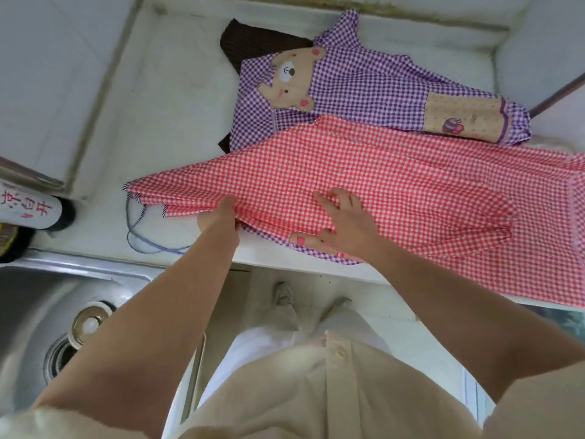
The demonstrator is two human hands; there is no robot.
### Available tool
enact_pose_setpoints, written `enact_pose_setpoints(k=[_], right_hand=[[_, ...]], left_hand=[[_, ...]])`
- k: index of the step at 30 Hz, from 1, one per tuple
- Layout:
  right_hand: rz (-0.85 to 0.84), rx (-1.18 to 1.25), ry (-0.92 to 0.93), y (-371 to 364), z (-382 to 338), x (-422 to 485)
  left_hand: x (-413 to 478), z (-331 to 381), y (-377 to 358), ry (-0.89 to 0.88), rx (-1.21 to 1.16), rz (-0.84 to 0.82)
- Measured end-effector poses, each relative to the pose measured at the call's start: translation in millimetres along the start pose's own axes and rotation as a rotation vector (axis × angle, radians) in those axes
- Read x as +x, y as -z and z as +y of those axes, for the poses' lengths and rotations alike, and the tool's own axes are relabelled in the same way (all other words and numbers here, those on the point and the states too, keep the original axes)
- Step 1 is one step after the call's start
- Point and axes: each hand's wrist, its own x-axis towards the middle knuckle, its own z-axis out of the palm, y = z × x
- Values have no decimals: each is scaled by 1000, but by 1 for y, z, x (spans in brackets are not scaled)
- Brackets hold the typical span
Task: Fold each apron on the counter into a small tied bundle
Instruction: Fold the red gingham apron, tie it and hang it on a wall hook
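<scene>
early days on this one, judging by how things lie. a red-and-white checked cotton apron [395, 185] is spread lengthwise across the near part of the white stone counter [158, 115], with its right end draped over the front edge. it looks to be at the first long fold only. the left hand [221, 218] is curled into a fold along the near edge with the fingertips hidden under the cloth, so a grip on the fabric is judged rather than fully seen. the right hand [348, 221] is laid flat on the cloth just beside it, fingers straight and apart, pressing the fold down. the thin blue-and-white striped tie strings [139, 236] are trailed loose on the counter at the left end, nothing knotted.

behind it and partly overlapped, a purple-and-white checked apron with a tan bear patch [364, 83] is lying rumpled and unfolded. a dark brown cloth [253, 42] is poked out from under that; whether it's a third apron can't be told. no finished bundle is seen anywhere, so pretty much everything is left to do.

the counter is set in a corner of pale tiled wall with grubby grout lines. a stainless steel sink [38, 312] with a round drain plug [87, 323] is sunk in at the left, and a white bottle with red characters [28, 207] is stood at its back rim.
</scene>
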Motion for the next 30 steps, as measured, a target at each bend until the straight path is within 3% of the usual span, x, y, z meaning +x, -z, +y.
enact_pose_setpoints(k=[4,7,9,13,17,19,22,26,30], right_hand=[[27,56,4,-7,4,2],[62,111,23,-8,7,0],[84,229,32,-9,9,-3],[215,672,-72,-4,22,-10],[454,733,-344,1,55,-21],[363,809,-404,6,76,-29],[158,1160,-328,12,110,-41],[118,1652,-414,30,159,-56],[211,1852,-399,39,207,-92]], left_hand=[[-9,-3,-2,-68,-21,37],[-15,0,-8,53,-197,-148],[-22,1,-13,43,-145,-192],[-42,-1,-29,-388,110,-40],[-82,-10,-73,-773,257,-193],[-110,-22,-103,-945,389,-284],[-147,-50,-145,-1165,701,-383],[-188,-88,-188,-1354,1213,-396],[-211,-130,-221,-1494,1340,-573]])
